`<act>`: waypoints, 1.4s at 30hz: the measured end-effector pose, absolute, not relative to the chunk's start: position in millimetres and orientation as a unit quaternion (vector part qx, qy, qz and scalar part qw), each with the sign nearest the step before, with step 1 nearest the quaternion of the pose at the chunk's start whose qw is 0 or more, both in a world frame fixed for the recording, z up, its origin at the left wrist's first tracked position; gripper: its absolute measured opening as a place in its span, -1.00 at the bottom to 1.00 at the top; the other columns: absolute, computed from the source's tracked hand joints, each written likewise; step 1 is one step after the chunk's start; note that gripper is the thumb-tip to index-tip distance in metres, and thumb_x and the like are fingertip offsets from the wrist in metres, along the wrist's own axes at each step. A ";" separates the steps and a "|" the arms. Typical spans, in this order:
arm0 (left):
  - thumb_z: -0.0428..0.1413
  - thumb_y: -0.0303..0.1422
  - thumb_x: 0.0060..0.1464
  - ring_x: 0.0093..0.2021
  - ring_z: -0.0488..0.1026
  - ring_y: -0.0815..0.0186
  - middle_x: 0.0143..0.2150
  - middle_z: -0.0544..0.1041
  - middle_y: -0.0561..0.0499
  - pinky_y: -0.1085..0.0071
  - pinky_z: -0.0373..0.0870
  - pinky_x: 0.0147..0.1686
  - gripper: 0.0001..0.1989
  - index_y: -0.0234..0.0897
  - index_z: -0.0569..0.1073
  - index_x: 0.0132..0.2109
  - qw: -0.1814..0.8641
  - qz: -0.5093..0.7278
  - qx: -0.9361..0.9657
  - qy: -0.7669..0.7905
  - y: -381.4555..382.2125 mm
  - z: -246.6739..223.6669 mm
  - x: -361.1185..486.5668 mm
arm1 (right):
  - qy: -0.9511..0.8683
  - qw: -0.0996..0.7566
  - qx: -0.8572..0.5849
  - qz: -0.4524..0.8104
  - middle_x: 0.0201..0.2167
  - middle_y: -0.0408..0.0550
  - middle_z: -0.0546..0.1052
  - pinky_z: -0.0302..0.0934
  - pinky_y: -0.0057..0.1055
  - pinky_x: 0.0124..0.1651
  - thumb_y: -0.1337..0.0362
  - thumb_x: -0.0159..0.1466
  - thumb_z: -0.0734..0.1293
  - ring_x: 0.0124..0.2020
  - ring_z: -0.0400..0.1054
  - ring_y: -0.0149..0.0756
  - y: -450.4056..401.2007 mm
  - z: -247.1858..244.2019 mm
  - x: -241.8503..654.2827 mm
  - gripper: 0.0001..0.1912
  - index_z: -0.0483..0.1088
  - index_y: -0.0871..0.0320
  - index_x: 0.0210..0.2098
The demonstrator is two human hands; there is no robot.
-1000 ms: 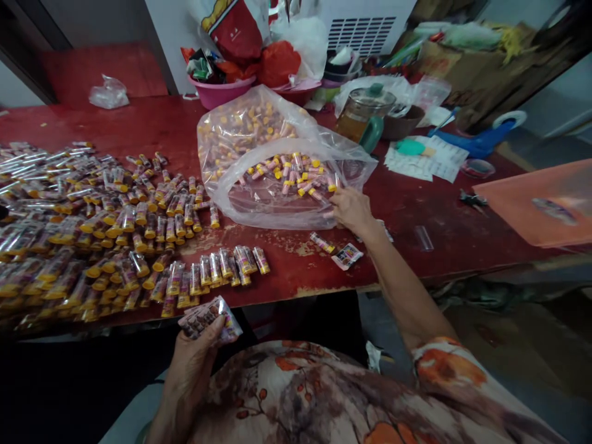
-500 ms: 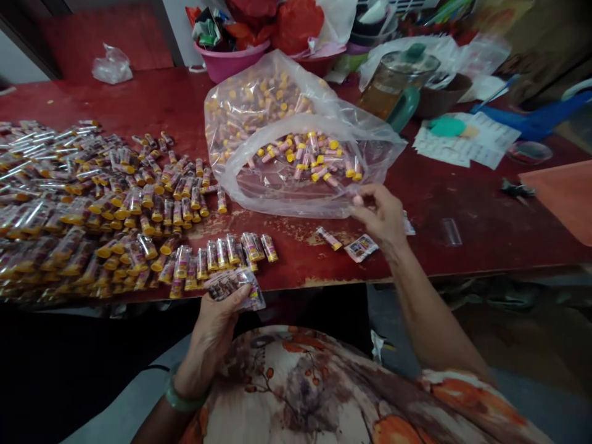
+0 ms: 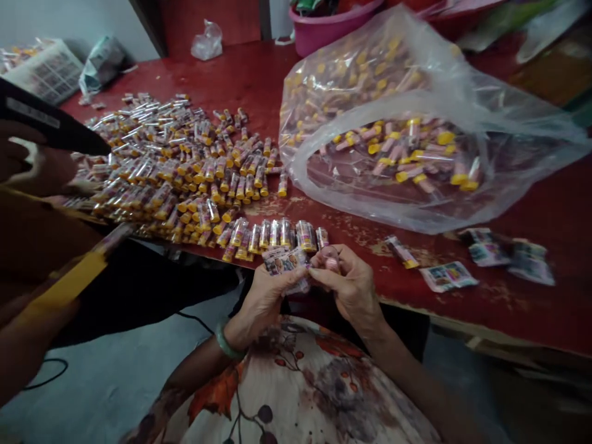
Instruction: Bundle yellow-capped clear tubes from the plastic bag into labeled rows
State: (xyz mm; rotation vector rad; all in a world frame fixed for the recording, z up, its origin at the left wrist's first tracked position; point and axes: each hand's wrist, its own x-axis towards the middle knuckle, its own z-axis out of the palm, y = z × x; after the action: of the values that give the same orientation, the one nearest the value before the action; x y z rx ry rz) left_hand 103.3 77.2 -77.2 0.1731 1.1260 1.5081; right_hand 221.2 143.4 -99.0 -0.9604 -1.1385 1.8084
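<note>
My left hand (image 3: 263, 299) is closed on a small stack of printed clear sleeves (image 3: 280, 260), its thumb pressed on top. Right beside it, my right hand (image 3: 354, 287) pinches a small pink tube (image 3: 332, 262) whose end faces me; most of it is hidden by the fingers. Both hands meet at the table's front edge, with their fingertips nearly touching. Just beyond them stands a row of wrapped tubes (image 3: 275, 234) with yellow caps. A single wrapped tube (image 3: 401, 251) lies to the right, near a flat printed packet (image 3: 448, 276).
A large clear bag (image 3: 324, 191) of pink, yellow-capped tubes lies open on the red table (image 3: 250, 68). Left is a heap of wrapped tubes (image 3: 152, 160). At far left, a co-worker's hand (image 3: 41, 163) holds a dark nozzled tool (image 3: 55, 120). A pink basin (image 3: 324, 28) stands behind.
My right hand has come from the bag's opening to my left hand, bringing the pink tube. The view has swung left, showing the co-worker's hand and dark tool.
</note>
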 end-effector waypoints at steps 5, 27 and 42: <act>0.40 -0.33 -0.25 -0.41 0.48 0.37 -0.34 0.56 -0.02 0.43 0.46 -0.37 -0.63 -0.38 0.54 -0.25 0.597 0.646 0.059 0.472 70.7 -78.5 100.7 | -0.442 0.383 -0.425 0.691 -0.49 -0.19 0.44 0.24 -0.58 -0.51 0.20 -0.11 0.56 -0.52 0.28 -0.48 139.4 -108.7 216.5 -0.61 0.39 0.17 -0.37; 0.46 -0.24 -0.51 -0.42 0.45 0.34 -0.34 0.54 -0.03 0.35 0.42 -0.33 -0.48 -0.37 0.57 -0.29 0.543 0.689 0.034 0.480 73.0 -87.7 104.0 | -0.435 0.338 -0.509 0.662 -0.36 -0.03 0.44 0.41 -0.25 -0.33 0.02 -0.30 0.58 -0.40 0.36 -0.24 137.5 -90.3 218.8 -0.56 0.42 -0.06 -0.46; 0.40 -0.39 -0.25 -0.39 0.50 0.36 -0.36 0.59 0.03 0.42 0.46 -0.28 -0.70 -0.34 0.56 -0.29 0.437 0.716 0.039 0.544 61.6 -68.5 79.9 | -0.752 0.381 -0.242 0.480 -0.14 -0.02 0.45 0.29 -0.27 0.01 0.27 0.33 0.21 -0.08 0.37 -0.24 143.2 -85.4 232.7 -0.75 0.41 0.07 -0.02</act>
State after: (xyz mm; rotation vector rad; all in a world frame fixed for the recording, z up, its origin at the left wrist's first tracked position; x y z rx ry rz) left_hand 79.9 61.6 -68.5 0.0974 1.3522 1.7796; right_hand 232.7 143.2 -85.4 -0.6178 -1.9199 1.2240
